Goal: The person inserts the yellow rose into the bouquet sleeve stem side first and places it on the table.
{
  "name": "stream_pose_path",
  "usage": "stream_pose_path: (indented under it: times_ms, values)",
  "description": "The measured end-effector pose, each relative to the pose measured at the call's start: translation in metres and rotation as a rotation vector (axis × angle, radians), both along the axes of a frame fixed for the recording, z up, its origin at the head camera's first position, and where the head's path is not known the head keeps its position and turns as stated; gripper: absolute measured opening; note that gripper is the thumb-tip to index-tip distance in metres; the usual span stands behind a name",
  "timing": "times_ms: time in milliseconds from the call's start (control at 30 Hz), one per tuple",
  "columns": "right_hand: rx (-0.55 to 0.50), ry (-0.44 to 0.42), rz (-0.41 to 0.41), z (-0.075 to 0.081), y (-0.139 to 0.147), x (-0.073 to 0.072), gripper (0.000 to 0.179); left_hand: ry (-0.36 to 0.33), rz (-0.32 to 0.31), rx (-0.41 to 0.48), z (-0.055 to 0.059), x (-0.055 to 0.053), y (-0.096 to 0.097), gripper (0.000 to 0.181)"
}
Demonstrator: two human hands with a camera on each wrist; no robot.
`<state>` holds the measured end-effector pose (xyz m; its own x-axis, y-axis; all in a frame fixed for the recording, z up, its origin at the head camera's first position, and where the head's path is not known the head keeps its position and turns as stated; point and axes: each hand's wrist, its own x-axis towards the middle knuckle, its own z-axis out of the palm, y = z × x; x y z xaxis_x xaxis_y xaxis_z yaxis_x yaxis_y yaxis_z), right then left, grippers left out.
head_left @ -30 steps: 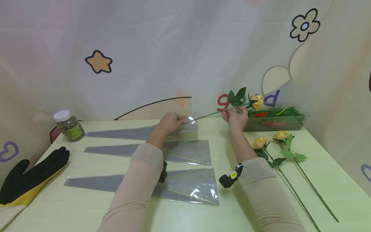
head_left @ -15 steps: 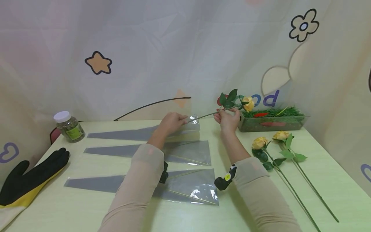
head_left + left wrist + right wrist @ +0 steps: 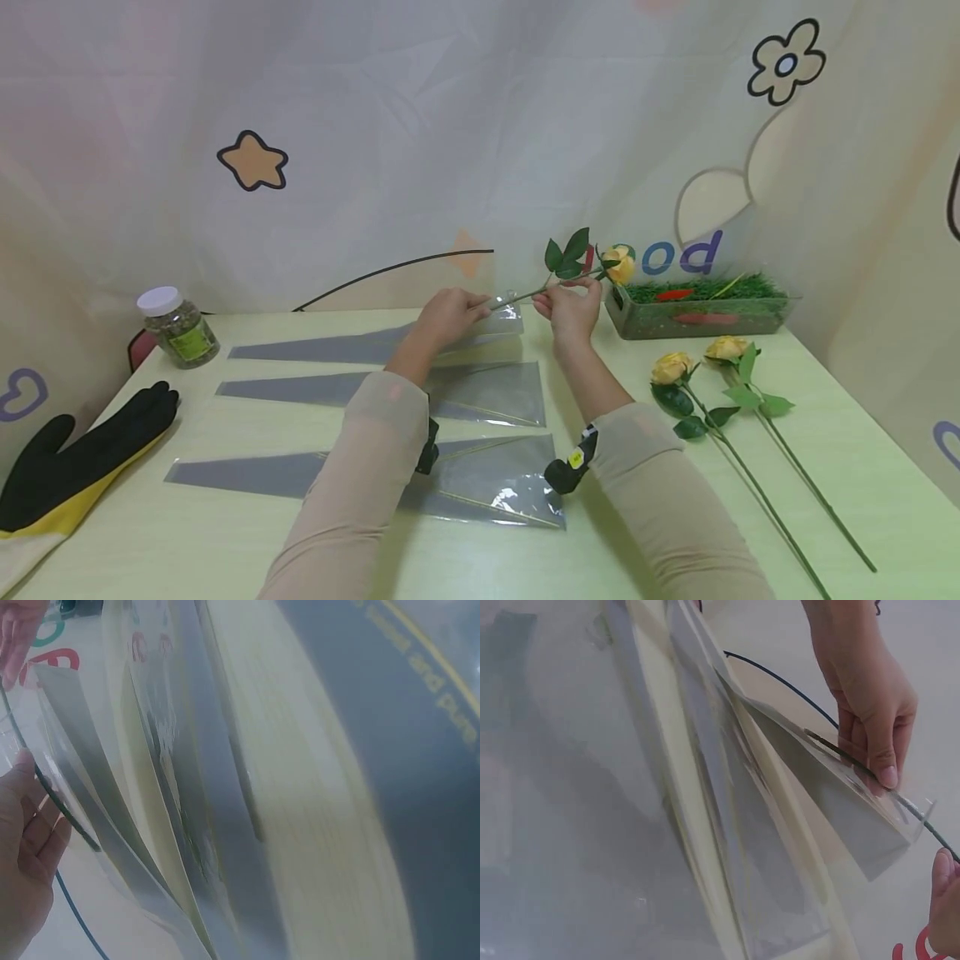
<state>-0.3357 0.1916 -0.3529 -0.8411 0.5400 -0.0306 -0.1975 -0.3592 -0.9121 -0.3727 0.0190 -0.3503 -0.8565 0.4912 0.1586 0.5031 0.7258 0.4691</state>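
At the far left of my head view lies a black-and-yellow glove, and just behind it stands a white-lidded jar. Next, across the table, I have 3 flat wrappers: a front wrapper, a middle wrapper and a back wrapper. The left hand pinches the back wrapper near its wide end, with the held rose's stem running by its fingers; I can't tell whether the stem is inside the film. The right hand pinches that stem further up, so the held rose slants upward, yellow bloom to the right. Beyond sits a clear grass box, and in front of it lie 2 other roses.
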Motion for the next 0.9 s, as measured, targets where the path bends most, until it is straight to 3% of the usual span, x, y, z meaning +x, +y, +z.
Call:
stream_pose_path:
  times_ms: [400,667,900]
  values:
    - [0.085,-0.027,0.053,-0.009,-0.018,0.002,0.038,0.017,-0.002,0.003,0.004,0.001,0.002,0.039]
    - [0.058,-0.006,0.080,-0.011,-0.024,0.002,0.034,0.046,-0.007,0.006,0.005,0.001,0.003,0.039]
    - [0.094,-0.012,0.094,-0.010,-0.026,0.004,0.035,0.041,-0.010,0.018,0.006,0.002,0.004,0.038]
